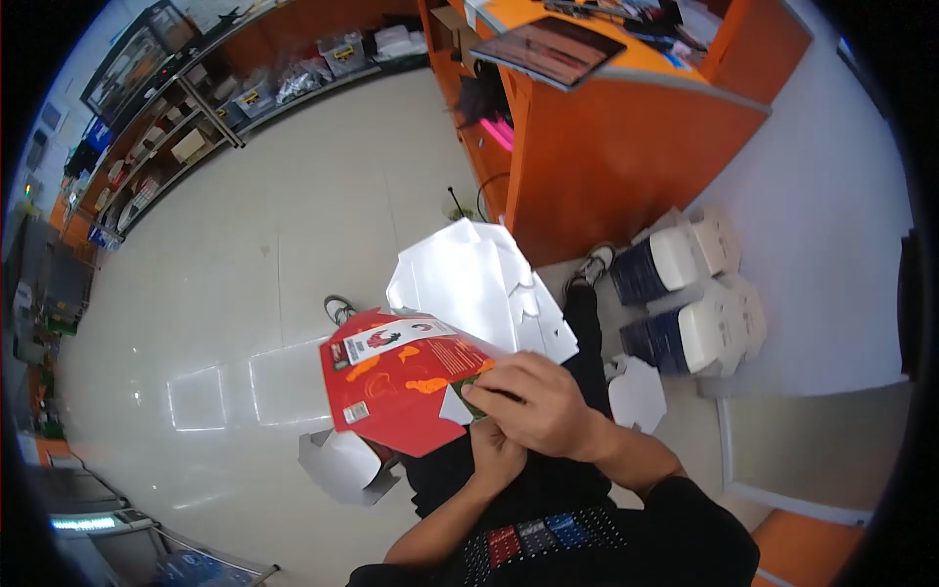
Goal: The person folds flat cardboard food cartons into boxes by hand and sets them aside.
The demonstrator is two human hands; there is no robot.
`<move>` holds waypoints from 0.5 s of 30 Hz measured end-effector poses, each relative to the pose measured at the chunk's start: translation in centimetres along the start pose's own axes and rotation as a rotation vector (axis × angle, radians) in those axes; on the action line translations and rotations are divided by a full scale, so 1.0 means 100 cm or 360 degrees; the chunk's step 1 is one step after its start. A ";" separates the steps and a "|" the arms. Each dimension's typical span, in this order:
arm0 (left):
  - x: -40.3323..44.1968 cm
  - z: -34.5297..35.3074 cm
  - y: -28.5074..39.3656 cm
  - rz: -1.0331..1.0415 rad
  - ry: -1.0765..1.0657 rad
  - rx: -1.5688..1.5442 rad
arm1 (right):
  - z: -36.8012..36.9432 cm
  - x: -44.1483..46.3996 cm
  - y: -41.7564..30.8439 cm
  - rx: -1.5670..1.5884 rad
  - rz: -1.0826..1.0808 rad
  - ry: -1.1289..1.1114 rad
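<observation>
A red printed cardboard box (391,382), partly unfolded, with orange figures and a white label strip, is tilted in front of my lap. My right hand (533,401) is closed on its right edge, by a dark green part. Just below, my left hand (497,456) is closed at the lower right corner; my right hand hides part of its grip. Behind the red box stand flattened white cardboard pieces (460,269), with silvery faces and cut flaps, overlapped by its top edge.
An orange desk (606,166) with a tablet-like panel (548,49) stands ahead right. White and navy boxes (675,338) are stacked along the right wall. Folded white cartons (342,468) lie left of my legs, another (636,393) to the right. Shelves (166,166) line the far left.
</observation>
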State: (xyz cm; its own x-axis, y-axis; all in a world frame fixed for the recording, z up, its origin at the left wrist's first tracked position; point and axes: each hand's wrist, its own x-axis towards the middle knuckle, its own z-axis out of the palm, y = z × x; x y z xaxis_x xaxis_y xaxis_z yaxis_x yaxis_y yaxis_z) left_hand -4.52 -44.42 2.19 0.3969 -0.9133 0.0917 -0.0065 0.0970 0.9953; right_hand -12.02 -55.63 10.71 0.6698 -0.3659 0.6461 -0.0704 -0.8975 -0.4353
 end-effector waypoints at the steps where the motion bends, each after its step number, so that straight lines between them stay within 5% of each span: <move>1: 0.003 0.003 0.002 -0.0046 0.0075 -0.0113 | 0.002 -0.001 0.002 -0.0017 -0.0040 -0.0019; 6: 0.005 -0.018 -0.022 -0.0529 0.0037 0.0125 | -0.001 -0.014 0.007 -0.0168 -0.0256 0.0096; 15: 0.017 -0.028 0.002 0.0541 0.0150 0.1071 | 0.012 -0.031 0.004 -0.0217 0.0069 0.0090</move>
State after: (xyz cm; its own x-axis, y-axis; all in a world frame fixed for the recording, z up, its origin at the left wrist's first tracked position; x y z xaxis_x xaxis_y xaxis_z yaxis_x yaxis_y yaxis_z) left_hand -1.24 -44.82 2.42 0.3498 -0.8355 0.4237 -0.6888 0.0771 0.7208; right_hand -13.26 -54.56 7.75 0.6218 -0.4147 0.6644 -0.2005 -0.9043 -0.3768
